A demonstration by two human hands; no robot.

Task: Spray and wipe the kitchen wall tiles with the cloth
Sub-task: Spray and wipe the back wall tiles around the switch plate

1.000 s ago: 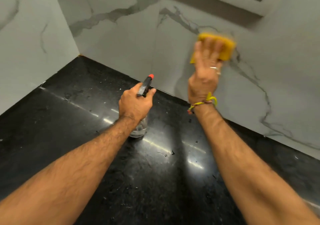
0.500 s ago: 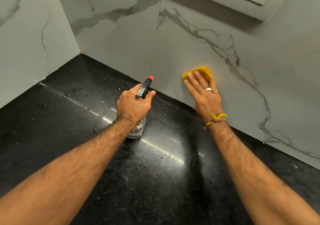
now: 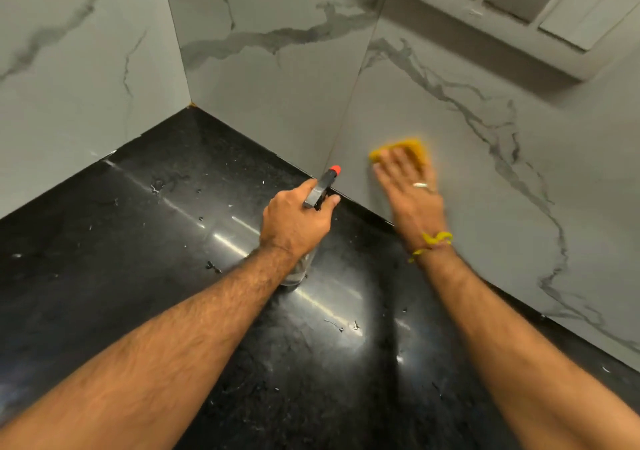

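My right hand (image 3: 412,193) lies flat with straight fingers on a yellow cloth (image 3: 414,146), pressing it against the grey marble-veined wall tile (image 3: 491,186) low down, just above the counter. Most of the cloth is hidden under my fingers. My left hand (image 3: 294,221) grips a spray bottle (image 3: 323,186) with a black head and an orange nozzle; its clear base (image 3: 294,275) stands on the black counter, nozzle aimed at the wall.
The glossy black stone counter (image 3: 166,259) carries scattered water drops and specks. Marble tiles also cover the left side wall (image 3: 76,75), meeting in a corner at the back. A white switch panel (image 3: 519,10) sits on the wall at the upper right.
My right hand slid the cloth down the tile from high up to just above the counter, then a little to the left. The left hand stayed on the bottle.
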